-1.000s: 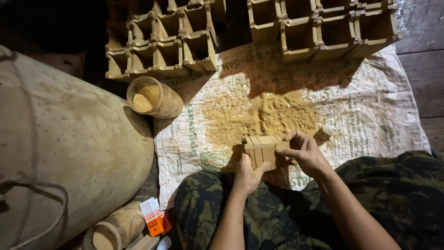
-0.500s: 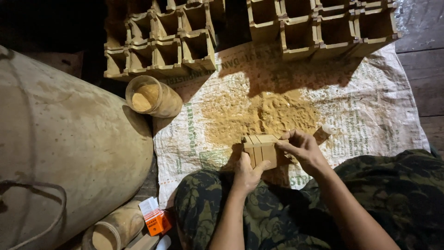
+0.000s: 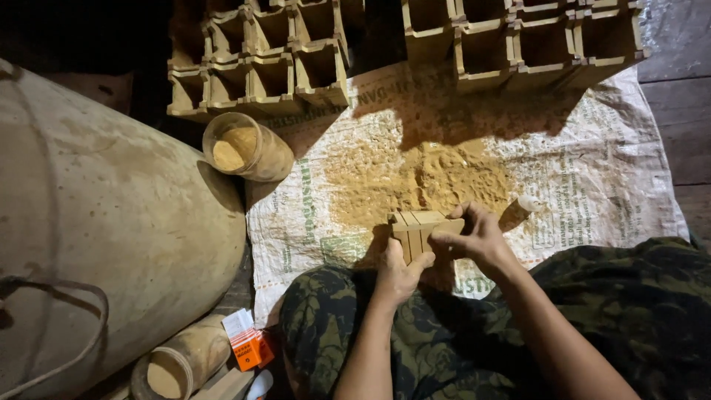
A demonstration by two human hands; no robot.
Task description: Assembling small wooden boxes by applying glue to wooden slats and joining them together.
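Together we hold one small wooden box (image 3: 419, 231) over the pile of yellow powder (image 3: 422, 178).

Our left hand (image 3: 398, 272) grips the box from below, fingers curled shut around it; our right hand (image 3: 474, 238) closes over its top edge, keeping it above the woven sack (image 3: 592, 170) so spills land there. We count two jars (image 3: 244, 148) holding powder, one large pale drum (image 3: 104, 237), one orange packet (image 3: 248, 342), and two clusters of empty wooden boxes (image 3: 266, 67), too many to count surely.

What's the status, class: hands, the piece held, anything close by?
Left hand grips small wooden block from below. Right hand pinches its top edge. Sawdust pile on woven sack just beyond; nothing blocking.
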